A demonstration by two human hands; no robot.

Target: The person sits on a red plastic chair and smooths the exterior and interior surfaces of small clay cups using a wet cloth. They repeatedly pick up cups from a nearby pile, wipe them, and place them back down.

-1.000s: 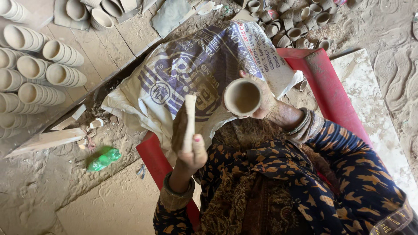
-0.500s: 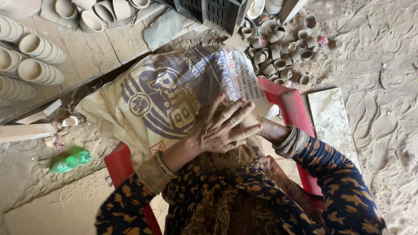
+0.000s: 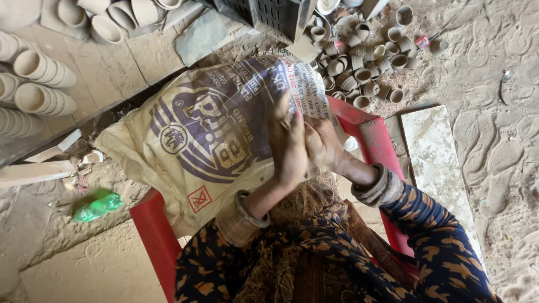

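Observation:
My left hand and my right hand are pressed palm to palm above a printed woven sack. They close around a small clay cup that is almost fully hidden; only a pale sliver shows between the fingertips. The sack is draped over a red plastic chair in front of me. Metal bangles sit on both wrists, and patterned dark sleeves cover my arms.
Stacked clay cups lie in rows at the left. Several small loose clay cups are scattered at the top right beside a dark crate. A green plastic bottle lies on the sandy ground, with wooden sticks nearby. A pale stone slab lies to the right.
A second ago my right hand held the cup up, mouth open, while my left held a flat wooden stick. My left hand has since come over the cup, and both hands now clasp it.

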